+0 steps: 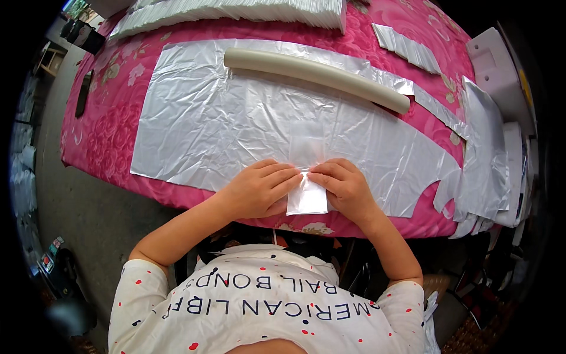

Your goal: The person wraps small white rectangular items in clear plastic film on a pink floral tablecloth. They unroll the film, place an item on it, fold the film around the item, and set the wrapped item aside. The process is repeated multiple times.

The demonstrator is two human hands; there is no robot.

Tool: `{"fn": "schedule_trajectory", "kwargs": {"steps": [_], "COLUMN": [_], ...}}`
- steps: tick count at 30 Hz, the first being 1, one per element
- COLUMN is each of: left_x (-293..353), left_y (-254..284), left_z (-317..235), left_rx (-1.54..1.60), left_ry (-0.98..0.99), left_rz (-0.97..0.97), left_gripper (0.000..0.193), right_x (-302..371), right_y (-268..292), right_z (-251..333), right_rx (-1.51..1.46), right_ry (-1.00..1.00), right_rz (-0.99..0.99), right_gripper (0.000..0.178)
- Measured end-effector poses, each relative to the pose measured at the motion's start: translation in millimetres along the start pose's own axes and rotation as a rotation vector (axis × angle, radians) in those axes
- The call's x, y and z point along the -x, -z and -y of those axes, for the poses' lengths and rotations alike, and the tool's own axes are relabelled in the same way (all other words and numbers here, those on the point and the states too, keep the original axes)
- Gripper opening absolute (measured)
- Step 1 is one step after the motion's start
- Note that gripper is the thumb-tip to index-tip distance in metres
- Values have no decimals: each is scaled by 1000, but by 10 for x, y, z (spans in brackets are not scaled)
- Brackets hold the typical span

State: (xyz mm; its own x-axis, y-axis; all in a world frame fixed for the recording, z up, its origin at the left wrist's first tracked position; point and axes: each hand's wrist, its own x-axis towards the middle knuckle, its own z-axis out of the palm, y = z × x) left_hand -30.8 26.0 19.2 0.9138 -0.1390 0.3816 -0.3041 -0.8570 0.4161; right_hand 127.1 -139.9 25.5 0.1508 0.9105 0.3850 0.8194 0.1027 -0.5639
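A small narrow plastic bag (pixel 308 199) lies upright in front of me, shiny silver in its lower part and see-through in its upper part. Fingers of my left hand (pixel 260 187) are closed at its left edge, about midway along it. Opposite them, my right hand (pixel 346 186) pinches the right edge, so the fingertips of both hands nearly meet across the bag. Beneath lies a large creased silver sheet (pixel 194 112). Farther back, a long pale tube (pixel 318 75) rests across that sheet.
A pink flowered cloth (pixel 106 153) covers the table. Stacked white packets (pixel 236 16) line the far edge, with a smaller fanned stack (pixel 407 48) to their right. More silver sheets (pixel 483 153) and a white foam box (pixel 498 65) stand right. A dark phone-like object (pixel 84 93) lies left.
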Motion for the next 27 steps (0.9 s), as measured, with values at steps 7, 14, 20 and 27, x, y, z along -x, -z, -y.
{"fn": "schedule_trajectory", "kwargs": {"steps": [7, 14, 20, 27], "left_x": [-55, -289, -420, -31], "left_y": [-19, -20, 89, 127], "left_z": [-30, 11, 109, 152], "left_rx": [104, 381, 504, 640], "left_ry": [166, 737, 886, 468], "left_rz": [-70, -147, -65, -254], "left_gripper": [39, 52, 72, 62], "right_x": [11, -301, -520, 53], "right_y": [48, 105, 229, 65], "right_z": [-4, -1, -84, 62], "right_rx": [-35, -257, -386, -80], "right_ry": [-183, -811, -1022, -274], "right_rz": [-32, 42, 249, -54], "right_gripper": [24, 21, 24, 17]}}
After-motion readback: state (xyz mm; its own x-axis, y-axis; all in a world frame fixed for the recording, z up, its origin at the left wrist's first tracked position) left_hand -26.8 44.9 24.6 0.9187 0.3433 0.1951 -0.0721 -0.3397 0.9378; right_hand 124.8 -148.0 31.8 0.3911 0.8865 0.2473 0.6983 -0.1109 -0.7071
